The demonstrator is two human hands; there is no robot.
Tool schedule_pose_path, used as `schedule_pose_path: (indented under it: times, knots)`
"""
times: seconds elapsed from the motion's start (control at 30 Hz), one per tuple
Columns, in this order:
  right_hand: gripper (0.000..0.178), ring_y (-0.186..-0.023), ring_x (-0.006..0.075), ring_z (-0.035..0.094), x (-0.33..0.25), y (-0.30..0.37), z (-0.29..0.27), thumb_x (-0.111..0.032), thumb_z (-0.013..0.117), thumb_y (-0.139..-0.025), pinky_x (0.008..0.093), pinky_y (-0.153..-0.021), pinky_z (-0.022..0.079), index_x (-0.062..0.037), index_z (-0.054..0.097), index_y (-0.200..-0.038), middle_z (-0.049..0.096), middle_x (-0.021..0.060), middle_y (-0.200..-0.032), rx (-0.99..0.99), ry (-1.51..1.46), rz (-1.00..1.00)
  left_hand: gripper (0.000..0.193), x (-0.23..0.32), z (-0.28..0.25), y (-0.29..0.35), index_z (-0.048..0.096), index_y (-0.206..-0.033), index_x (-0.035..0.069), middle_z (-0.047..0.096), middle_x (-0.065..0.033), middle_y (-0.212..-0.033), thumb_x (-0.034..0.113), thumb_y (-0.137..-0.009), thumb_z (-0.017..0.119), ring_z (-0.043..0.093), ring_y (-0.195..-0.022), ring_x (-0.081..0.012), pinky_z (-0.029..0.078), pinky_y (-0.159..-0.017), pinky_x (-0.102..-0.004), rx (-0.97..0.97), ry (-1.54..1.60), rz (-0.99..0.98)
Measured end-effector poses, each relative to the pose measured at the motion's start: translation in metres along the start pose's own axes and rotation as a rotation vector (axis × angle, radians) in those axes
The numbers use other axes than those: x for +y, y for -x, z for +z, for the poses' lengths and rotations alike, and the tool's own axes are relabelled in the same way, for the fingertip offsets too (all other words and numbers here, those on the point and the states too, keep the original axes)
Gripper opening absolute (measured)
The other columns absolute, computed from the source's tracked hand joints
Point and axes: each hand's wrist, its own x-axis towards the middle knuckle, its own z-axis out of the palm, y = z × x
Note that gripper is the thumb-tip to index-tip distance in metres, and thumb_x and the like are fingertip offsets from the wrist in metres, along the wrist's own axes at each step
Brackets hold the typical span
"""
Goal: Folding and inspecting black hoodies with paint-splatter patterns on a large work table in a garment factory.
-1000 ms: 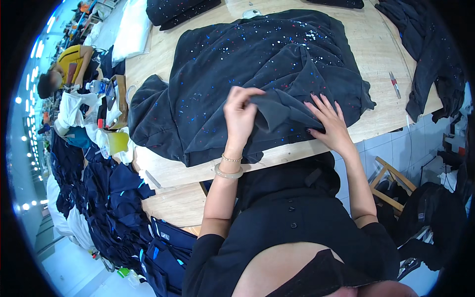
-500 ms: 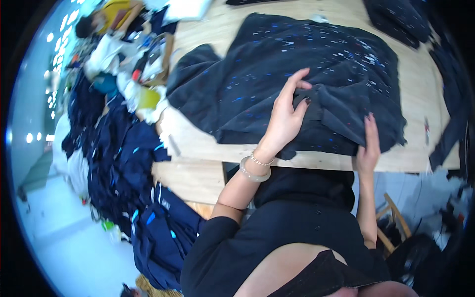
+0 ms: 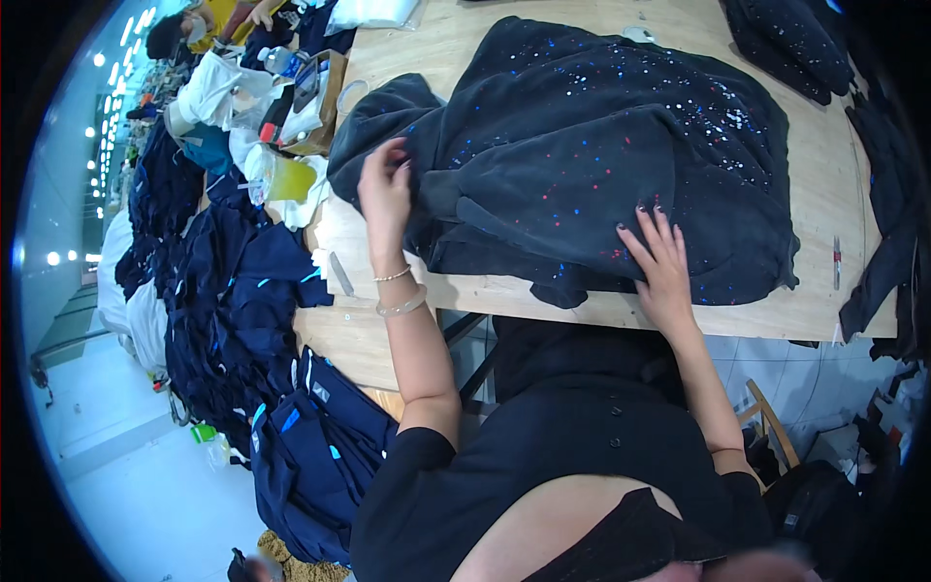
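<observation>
A dark grey sweatshirt (image 3: 543, 87) with blue, white and red paint-like specks lies spread on the wooden table. One sleeve (image 3: 582, 179) is folded across its front, and the cuff (image 3: 442, 196) points left. My left hand (image 3: 384, 194) is over the garment's left part, just left of the cuff. Its fingers are bent, with the thumb apart from them, and I see nothing between them. Flat on the lower edge of the sleeve rests my right hand (image 3: 663, 267), fingers spread.
Left of the table are heaped navy garments (image 3: 233, 291), a cup of yellow-green drink (image 3: 289, 179) and a cardboard box (image 3: 325, 102). A thin tool (image 3: 837, 262) lies at right, near more dark garments (image 3: 878, 213). Another person (image 3: 228, 19) sits at the far left.
My left hand has moved left from the middle of the sweatshirt. The sleeve now stretches left across the front, flatter than before. My right hand has shifted left and onto the sleeve.
</observation>
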Motion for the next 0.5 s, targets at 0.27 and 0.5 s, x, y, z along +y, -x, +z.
schedule_pose_path:
  times: [0.27,0.5]
  knots:
    - [0.073,-0.140,0.0284,0.027,0.005,-0.001,0.003,0.006,0.060,-0.069,0.0517,-0.113,0.020,-0.0164,0.046,-0.136,0.036,0.0082,-0.147,-0.118,-0.030,0.026,0.025,0.159,0.172,-0.006,0.065,-0.104,0.007,0.062,-0.0111,-0.102,0.020,-0.083,0.065,0.058,-0.101,-0.0302,0.046,-0.088,-0.0388,-0.281,-0.027,0.635]
    - [0.059,-0.136,0.0272,0.035,0.004,0.014,0.002,0.004,0.050,-0.076,0.0529,-0.112,0.021,-0.0165,0.052,-0.131,0.046,0.0050,-0.141,-0.037,-0.032,-0.086,0.038,0.172,0.276,-0.048,0.073,-0.079,0.007,0.069,-0.0162,-0.082,0.042,-0.084,0.058,0.066,-0.084,-0.0338,0.052,-0.076,-0.0405,-0.719,0.027,0.311]
